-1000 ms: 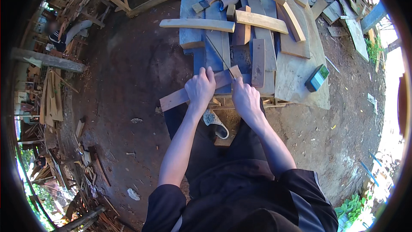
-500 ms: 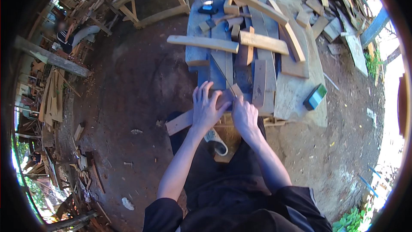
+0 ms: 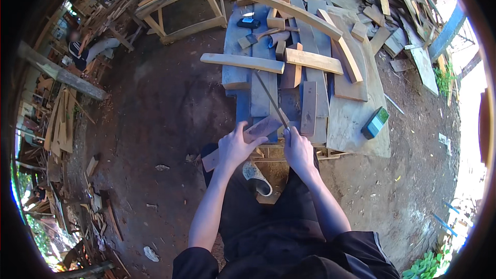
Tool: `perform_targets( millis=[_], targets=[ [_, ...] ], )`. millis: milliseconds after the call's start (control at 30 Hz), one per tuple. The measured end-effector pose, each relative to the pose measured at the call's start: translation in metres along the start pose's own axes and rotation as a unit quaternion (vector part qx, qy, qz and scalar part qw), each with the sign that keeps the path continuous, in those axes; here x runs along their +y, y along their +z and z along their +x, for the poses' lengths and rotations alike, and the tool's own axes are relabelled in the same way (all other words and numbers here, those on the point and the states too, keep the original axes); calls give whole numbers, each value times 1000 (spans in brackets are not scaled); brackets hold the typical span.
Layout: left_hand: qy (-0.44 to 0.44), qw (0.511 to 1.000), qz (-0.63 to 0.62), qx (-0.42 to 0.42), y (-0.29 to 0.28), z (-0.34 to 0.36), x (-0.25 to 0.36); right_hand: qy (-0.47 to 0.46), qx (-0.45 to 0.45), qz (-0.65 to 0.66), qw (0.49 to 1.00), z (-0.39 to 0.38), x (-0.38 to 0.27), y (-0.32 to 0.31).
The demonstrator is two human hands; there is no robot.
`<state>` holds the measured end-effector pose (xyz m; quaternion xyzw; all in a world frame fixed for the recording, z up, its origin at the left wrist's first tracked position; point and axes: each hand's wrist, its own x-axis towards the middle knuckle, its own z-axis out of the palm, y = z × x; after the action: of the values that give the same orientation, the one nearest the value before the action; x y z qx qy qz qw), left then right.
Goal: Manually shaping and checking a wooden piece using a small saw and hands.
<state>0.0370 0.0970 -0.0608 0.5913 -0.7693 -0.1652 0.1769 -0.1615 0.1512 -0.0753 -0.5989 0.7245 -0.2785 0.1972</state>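
Slanting across the near edge of the workbench lies a short wooden board [image 3: 264, 128], its left end sticking out over my leg. My left hand [image 3: 233, 150] grips the board, fingers over the far side and thumb stretched along its near side. My right hand [image 3: 298, 150] is closed round the handle end of a long narrow metal tool [image 3: 268, 92]; whether it is a file or a thin saw cannot be made out. The tool points away to the far left and crosses the board near its right end.
On the bench [image 3: 356, 124] lie several wood pieces, including a pale batten [image 3: 243, 62] and an upright-lying block [image 3: 308, 108]. A brush [image 3: 248, 40], a dark device [image 3: 248, 22] and a green-and-blue box [image 3: 375, 123] rest there too. Another person [image 3: 78, 51] sits far left.
My left hand has slid back toward me along the board, and its fingers have drawn in. My right hand has come slightly nearer and right, and the tool is turned, showing more width.
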Motion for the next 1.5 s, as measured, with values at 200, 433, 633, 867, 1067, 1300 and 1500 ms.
perform_targets(
  millis=[200,433,633,867,1067,1300,1500],
  targets=[
    [69,997,-19,-10,-13,-3,1,24,49,82,995,-13,0,-24],
    [155,984,23,87,-7,14,4,1,7,49,999,-32,0,-39],
    [111,994,18,-15,-11,15,6,-11,34,40,999,-33,0,-37],
    [95,994,39,-22,-28,-2,-7,-41,15,46,998,-43,-11,-45],
    [-9,996,75,-46,-47,-51,-36,-27,-27,42,998,-55,-5,-38],
    [-41,994,66,-71,-37,-86,-57,-45,-89,89,991,-78,-29,-15],
    [-31,993,86,-77,-44,-91,-49,-107,-117,86,984,-95,-29,-7]
  ],
)
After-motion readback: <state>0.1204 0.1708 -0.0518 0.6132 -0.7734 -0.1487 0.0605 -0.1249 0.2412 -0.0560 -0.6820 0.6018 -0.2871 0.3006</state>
